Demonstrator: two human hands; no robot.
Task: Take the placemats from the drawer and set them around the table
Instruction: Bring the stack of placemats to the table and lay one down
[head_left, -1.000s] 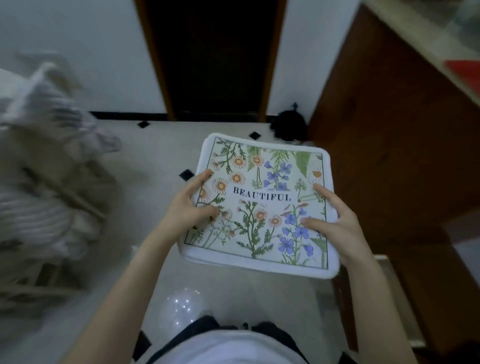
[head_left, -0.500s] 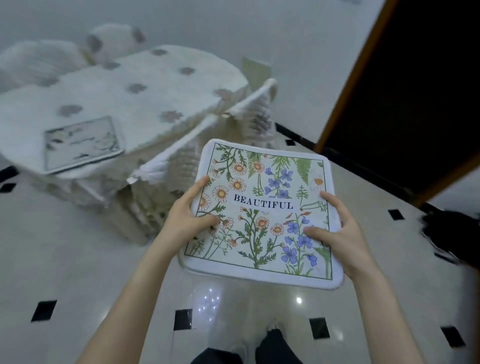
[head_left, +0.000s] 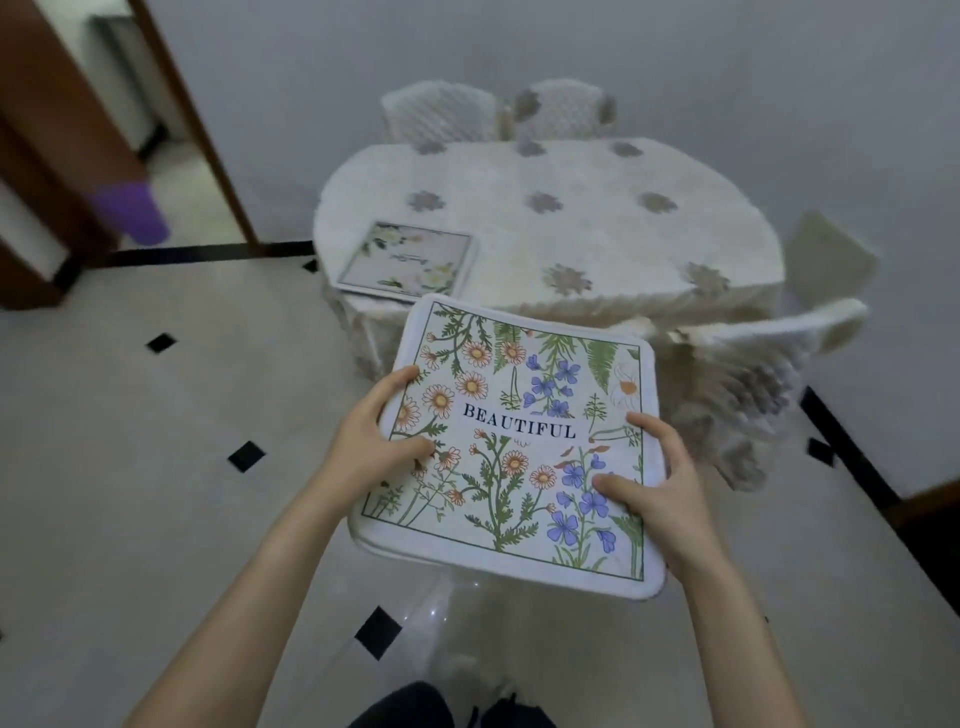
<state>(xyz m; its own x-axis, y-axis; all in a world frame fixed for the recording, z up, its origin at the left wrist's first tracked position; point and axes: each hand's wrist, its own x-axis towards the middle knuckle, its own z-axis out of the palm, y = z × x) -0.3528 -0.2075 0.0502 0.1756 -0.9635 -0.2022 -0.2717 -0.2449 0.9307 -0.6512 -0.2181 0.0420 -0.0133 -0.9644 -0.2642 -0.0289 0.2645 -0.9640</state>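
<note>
Two hands on the stack of placemats (head_left: 511, 447): left hand (head_left: 371, 441) pinching the left edge, thumb on the print, right hand (head_left: 657, 480) gripping the right edge the same way, fingers (head_left: 613, 483) curled round it. Held level over the floor, just short of the worktop (head_left: 571, 234), apart from it. One placemat (head_left: 408, 262) already lying at the near left rim. Probably best: walk up close, keep the stack flat, then free one hand to peel the top mat and lay it square before an empty seat, well apart from the one down. Worth watching: loose layers sliding off, tablecloth rucking.
</note>
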